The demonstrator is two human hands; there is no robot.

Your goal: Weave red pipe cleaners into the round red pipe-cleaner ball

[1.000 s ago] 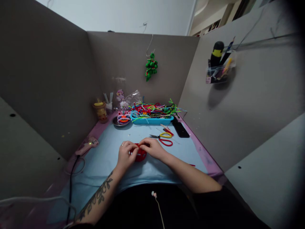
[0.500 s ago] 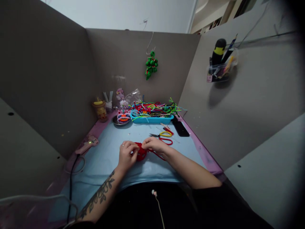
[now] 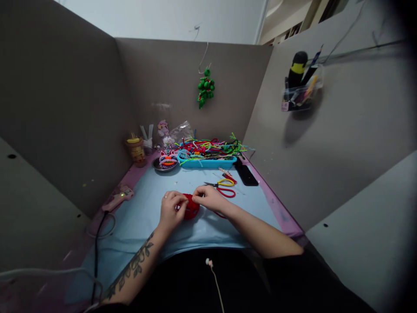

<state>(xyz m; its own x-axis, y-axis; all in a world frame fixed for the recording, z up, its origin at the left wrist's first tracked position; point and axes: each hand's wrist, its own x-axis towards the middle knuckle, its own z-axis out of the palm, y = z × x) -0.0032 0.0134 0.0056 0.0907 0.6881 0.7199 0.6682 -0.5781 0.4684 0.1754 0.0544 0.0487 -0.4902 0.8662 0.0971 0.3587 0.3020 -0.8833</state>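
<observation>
A small round piece of knotted red cord (image 3: 191, 210) sits between my two hands, low over the light-blue cloth. My left hand (image 3: 171, 209) is closed on its left side, thumb and fingertips pinched at the edge. At its upper right, my right hand (image 3: 209, 199) is closed in a pinch; the fingers seem to hold a strand of the red cord, though the exact hold is too small to make out. A loose red cord end (image 3: 220, 215) shows below my right wrist. Scissors (image 3: 224, 187) with one yellow and one red handle lie just beyond my right hand.
A blue tray (image 3: 208, 163) heaped with coloured cords stands at the back, beside a metal dish (image 3: 164, 168) holding a knotted animal face. A black phone (image 3: 246, 174) lies right, a pink glue gun (image 3: 117, 199) left. Grey panels (image 3: 195, 56) enclose the table.
My right hand has shifted slightly left and up along the red piece, and less of the loose cord shows beside it. The whole view has drifted a little.
</observation>
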